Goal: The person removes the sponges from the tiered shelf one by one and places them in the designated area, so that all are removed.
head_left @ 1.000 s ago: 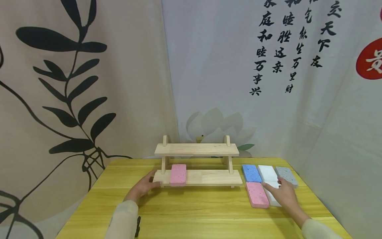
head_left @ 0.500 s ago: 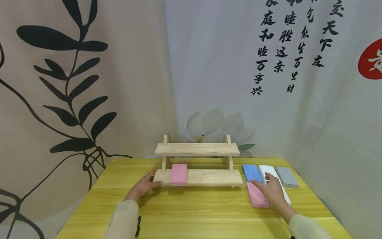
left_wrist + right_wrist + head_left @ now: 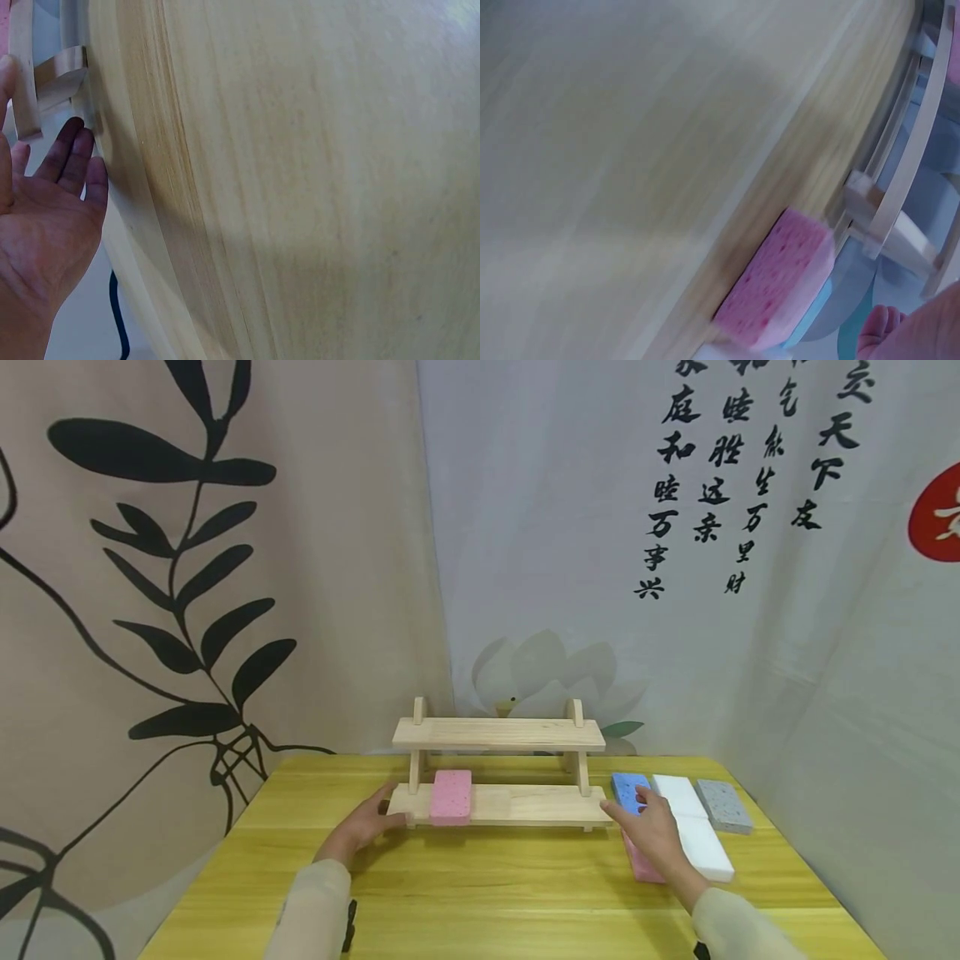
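A two-tier wooden shelf (image 3: 540, 806) stands on the table, with a pink sponge (image 3: 451, 797) upright-oriented on the left of its lower board. My left hand (image 3: 365, 827) rests at that board's left end, thumb near the front edge. Its fingers look extended in the left wrist view, palm (image 3: 49, 225) bare. My right hand (image 3: 660, 835), fingers loosely bent and holding nothing, is over a blue sponge (image 3: 628, 783) and a second pink sponge (image 3: 642, 864), partly covering both. In the right wrist view this pink sponge (image 3: 776, 277) sits near the shelf's end.
Two white sponge-like blocks (image 3: 705, 852) lie one behind the other right of the blue and pink sponges. A grey sponge (image 3: 723, 806) is farther right. The yellow wooden table (image 3: 480, 902) backs onto a printed curtain (image 3: 360, 568).
My right hand has moved left, from over the white blocks to over the blue and pink sponges, uncovering the white ones. My left hand stays at the shelf's end.
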Tool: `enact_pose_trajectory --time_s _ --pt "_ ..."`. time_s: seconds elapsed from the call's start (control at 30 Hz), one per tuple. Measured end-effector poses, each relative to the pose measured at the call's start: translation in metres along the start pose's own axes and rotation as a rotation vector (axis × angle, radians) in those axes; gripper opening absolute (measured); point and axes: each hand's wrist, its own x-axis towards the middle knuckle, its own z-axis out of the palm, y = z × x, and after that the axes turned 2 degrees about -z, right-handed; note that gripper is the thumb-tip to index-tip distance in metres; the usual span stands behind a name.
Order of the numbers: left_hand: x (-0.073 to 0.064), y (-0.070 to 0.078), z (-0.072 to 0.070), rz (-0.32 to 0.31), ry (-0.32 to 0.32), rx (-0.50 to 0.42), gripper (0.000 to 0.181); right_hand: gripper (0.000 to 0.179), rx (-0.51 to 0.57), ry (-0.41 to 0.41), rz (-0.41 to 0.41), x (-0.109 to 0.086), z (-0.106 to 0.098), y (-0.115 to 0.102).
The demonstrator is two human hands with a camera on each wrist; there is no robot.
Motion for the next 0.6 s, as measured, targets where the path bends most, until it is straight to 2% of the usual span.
enact_pose_trajectory --time_s 0.17,0.3,0.6 --pt "0.000 0.001 0.000 0.003 0.000 -0.008 0.090 0.096 0.058 -0.015 -0.006 0.001 0.009 -0.010" --pt "-0.001 0.001 0.000 0.011 -0.001 -0.013 0.090 0.099 0.123 -0.009 -0.014 0.001 0.019 -0.019" --pt "-0.001 0.001 0.000 0.018 -0.004 -0.006 0.090 0.092 0.114 0.028 -0.063 0.000 0.039 -0.037"
